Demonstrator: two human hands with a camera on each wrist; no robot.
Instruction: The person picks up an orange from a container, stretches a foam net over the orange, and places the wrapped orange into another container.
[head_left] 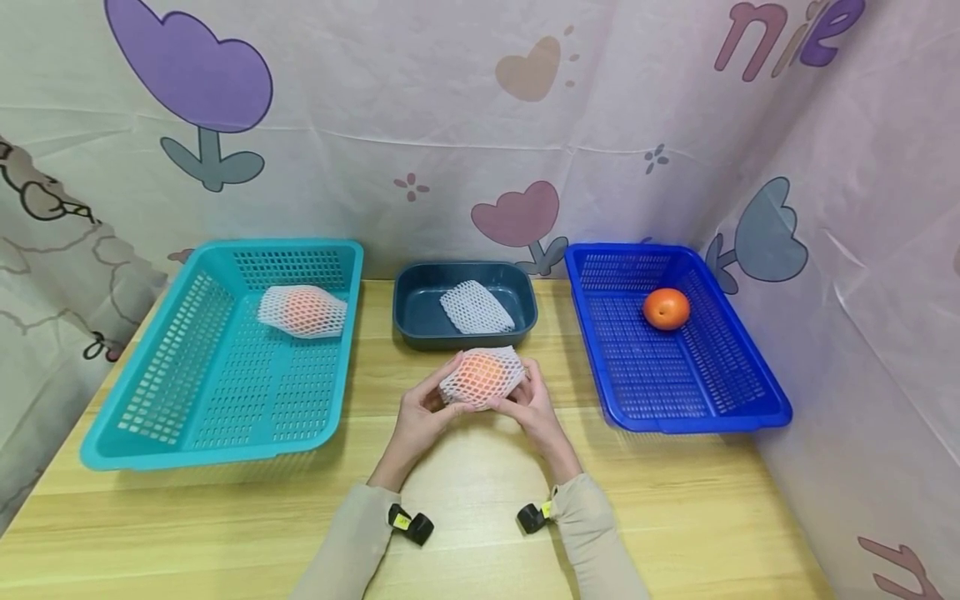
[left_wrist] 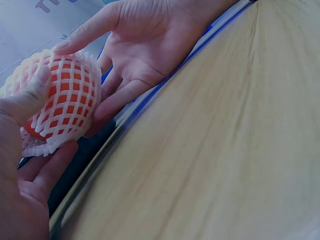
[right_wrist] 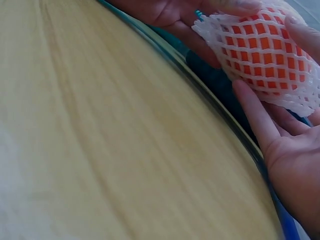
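Thumb and fingers of the left hand (head_left: 422,412) hold the 9 o'clock side of a fruit (head_left: 480,377) in a white foam net (head_left: 514,370), spread just enough to span it. The right hand (head_left: 537,408) holds the 3 o'clock side likewise, both thumbs nearest the body. The wrapped fruit sits between them, seemingly raised off the table (head_left: 480,517).

It should be fairly light: firm, but liable to bruise under hard thumbs. The net looks soft and springy, good for grip, yet it could stretch or let the smooth skin slide inside. The best hold is probably round the bulging middle, through the mesh, rather than by the loose ends.

Just beyond, at 12 o'clock, a dark dish (head_left: 417,308) holds a flat spare net (head_left: 476,308). Out at 9 o'clock is a teal basket (head_left: 258,392), a second wrapped fruit (head_left: 305,312) against its 2 o'clock side. At 3 o'clock, a blue basket (head_left: 652,379) holds a shiny bare fruit (head_left: 667,309) towards its 12 o'clock end.
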